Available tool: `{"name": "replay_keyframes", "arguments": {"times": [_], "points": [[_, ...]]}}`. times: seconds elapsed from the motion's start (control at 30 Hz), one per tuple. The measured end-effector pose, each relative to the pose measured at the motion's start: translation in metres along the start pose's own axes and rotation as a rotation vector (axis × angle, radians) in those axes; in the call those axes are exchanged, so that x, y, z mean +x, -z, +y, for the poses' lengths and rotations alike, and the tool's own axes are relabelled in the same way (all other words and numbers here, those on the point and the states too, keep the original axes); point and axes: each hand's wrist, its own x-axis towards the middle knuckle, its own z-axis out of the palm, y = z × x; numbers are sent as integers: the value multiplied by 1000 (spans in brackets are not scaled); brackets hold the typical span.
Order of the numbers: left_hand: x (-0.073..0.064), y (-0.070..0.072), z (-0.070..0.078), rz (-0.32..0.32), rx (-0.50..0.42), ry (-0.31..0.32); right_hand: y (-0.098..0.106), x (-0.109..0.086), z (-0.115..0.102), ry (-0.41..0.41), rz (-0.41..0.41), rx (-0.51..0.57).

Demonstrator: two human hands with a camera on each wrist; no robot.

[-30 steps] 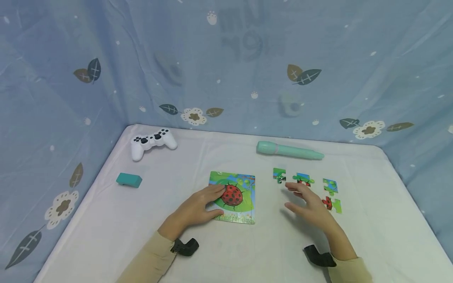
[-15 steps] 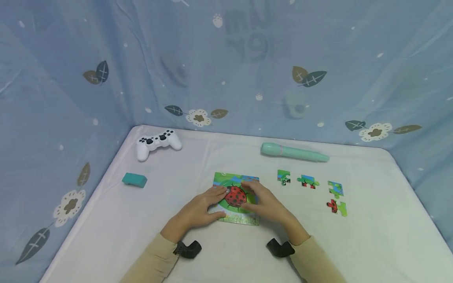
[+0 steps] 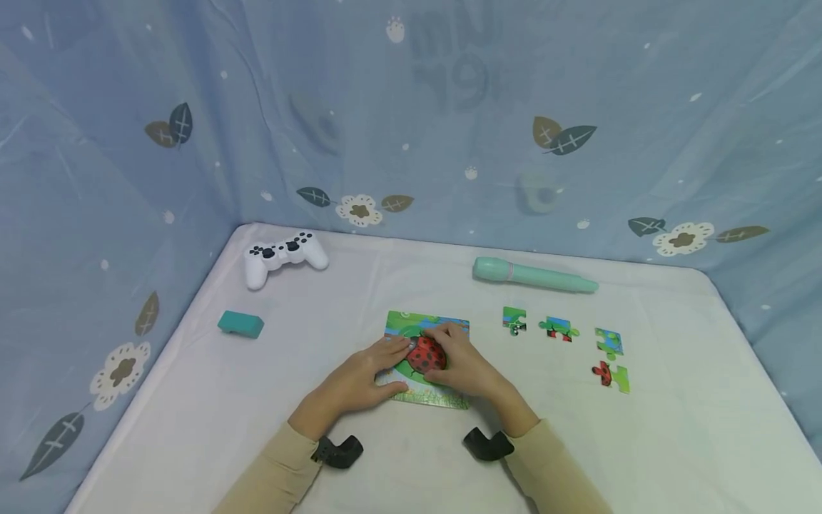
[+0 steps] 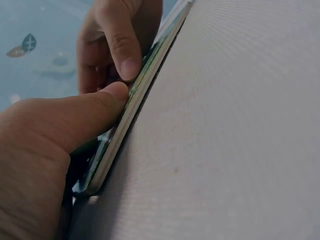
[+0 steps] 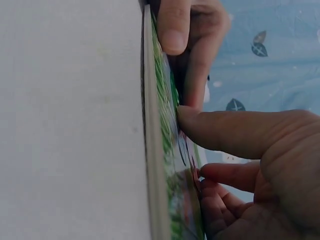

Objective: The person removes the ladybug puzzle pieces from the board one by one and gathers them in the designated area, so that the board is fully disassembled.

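Observation:
A square ladybug jigsaw puzzle (image 3: 424, 395) lies flat on the white table, green and blue with a red ladybug in the middle. My left hand (image 3: 356, 378) rests on its left part, fingers extended across the picture towards the ladybug's head. From the right, my right hand (image 3: 469, 364) touches the picture, thumb and fingertips set apart around the ladybug's right side. The right wrist view shows my right thumb (image 5: 220, 130) and fingers on the puzzle's surface; no separate piece is visible between them. In the left wrist view, the puzzle's thick edge (image 4: 117, 140) lies beside both thumbs.
Several loose puzzle pieces (image 3: 559, 328) are spread to the right. Behind them lies a mint-green microphone-shaped object (image 3: 536, 276). A white game controller (image 3: 282, 258) and a teal block (image 3: 241, 324) sit at the left. Blue patterned cloth (image 3: 411, 128) encloses the back and sides.
My right hand has moved left from beside the loose pieces and come down onto the puzzle. My left hand has stayed on it. The camera view has shifted slightly.

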Motion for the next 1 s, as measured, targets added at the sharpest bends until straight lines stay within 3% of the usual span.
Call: {"name": "replay_keyframes", "arguments": {"times": [0.33,0.77,1.0], "points": [[1,5,2,-25,-5,8,-5,2,-2,-37,9,35],[0,1,1,-25,-19,10,-3,-4,4,32,32,51],[0,0,0,-9,-7,0,0,-5,4,84,57,-8]]}}
